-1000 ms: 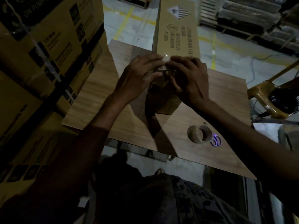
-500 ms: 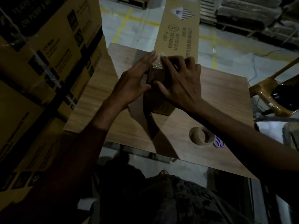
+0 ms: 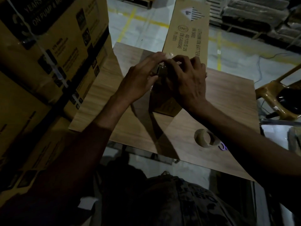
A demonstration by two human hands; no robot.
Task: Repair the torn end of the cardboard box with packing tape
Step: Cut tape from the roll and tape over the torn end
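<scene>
A long, narrow cardboard box [image 3: 187,30] of plain brown corrugated board lies on the tabletop [image 3: 228,98], a wood-grain laminate. It runs from the near middle away past the far edge, and its top face carries a striped hazard diamond and black battery lettering. Both hands cover its near, torn end, so the tear itself is hidden.

The left hand [image 3: 140,79] has its fingers nearly straight and pressed across the top edge of that end, thumb against the near face. The right hand [image 3: 187,80] arches over the same end with bent fingers, apparently gripping it; the dim light makes the fingertips hard to read. Between the two hands a glossy, crinkled bit of clear packing tape [image 3: 162,68] catches the light.

A tape roll [image 3: 201,137] with a tan cardboard core rests near the right front of the tabletop, well apart from the box. A small purple-glowing object [image 3: 223,146], too blurred to name, lies just beside the roll. Large printed cartons [image 3: 48,46] bound with strapping are stacked on the left, and a yellow chair [image 3: 273,98] is cut off at the right.
</scene>
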